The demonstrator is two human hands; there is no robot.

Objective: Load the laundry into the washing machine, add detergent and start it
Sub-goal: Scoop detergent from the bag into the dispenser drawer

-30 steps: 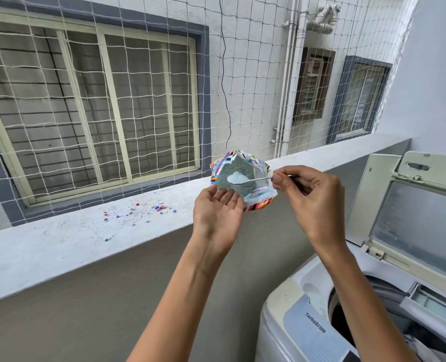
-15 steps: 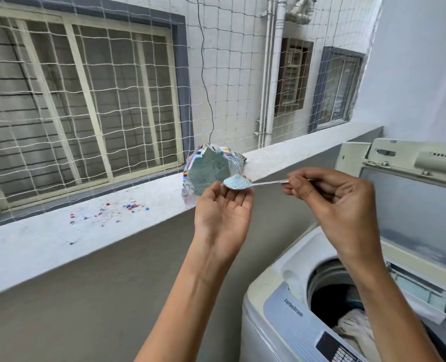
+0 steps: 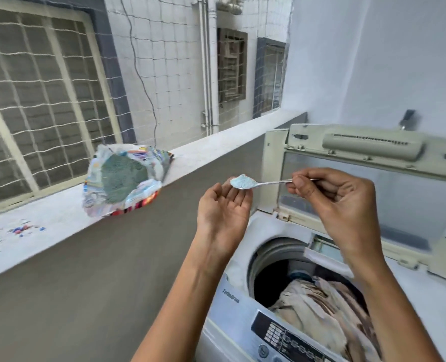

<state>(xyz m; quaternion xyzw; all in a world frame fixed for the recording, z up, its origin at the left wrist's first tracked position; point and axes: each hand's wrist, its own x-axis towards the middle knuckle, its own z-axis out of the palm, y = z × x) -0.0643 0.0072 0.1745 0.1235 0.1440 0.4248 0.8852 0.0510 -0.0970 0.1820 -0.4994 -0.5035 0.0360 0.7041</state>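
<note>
Nearest, laundry (image 3: pixel 321 309) lies in the open washing machine (image 3: pixel 232 309), above which the right hand (image 3: pixel 339 202) pinches a spoon (image 3: pixel 269 182) of blue detergent (image 3: pixel 243 181) over the released, palm-up left hand (image 3: pixel 224 212), while farther off the detergent bag (image 3: pixel 122 178) sits at the ledge's (image 3: pixel 60 218) near edge.

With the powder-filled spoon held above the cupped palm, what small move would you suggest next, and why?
Probably carry the metal spoon heaped with pale blue powder over the open drum of the white washing machine, left hand cupped beneath. The right hand pinches its handle short of the opening, where beige laundry lies.
</note>
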